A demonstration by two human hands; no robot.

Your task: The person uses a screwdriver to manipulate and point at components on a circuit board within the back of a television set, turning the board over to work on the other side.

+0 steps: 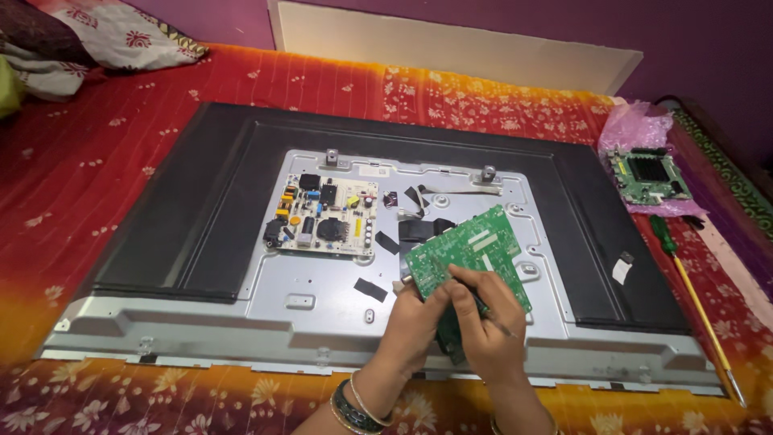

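We are holding a green circuit board tilted up off the metal back plate of an opened flat-screen television, near the plate's near right part. Our left hand is gripping the board's near left corner from below, fingers closed around its edge, so the board is rising up and to the far right from that hand. Our right hand is lying just beside the left, on the board's near edge, its fingers pinched together on a thin dark tool whose tip is pointing to the near right; we cannot tell what kind of tool it is. Bangles are sitting on the left wrist.

To the left of the held board, a pale power board with yellow and black parts is lying fixed on the plate. Between the two, black strips of tape and flat ribbon cables are lying loose on the metal.

The television is lying face down on a red and orange patterned cloth. At the far right, a second green circuit board is resting on pink wrapping. Near it, a long screwdriver with a green and yellow handle is lying along the right edge of the set. A white panel is leaning against the purple wall, and a patterned pillow is lying at the far left.
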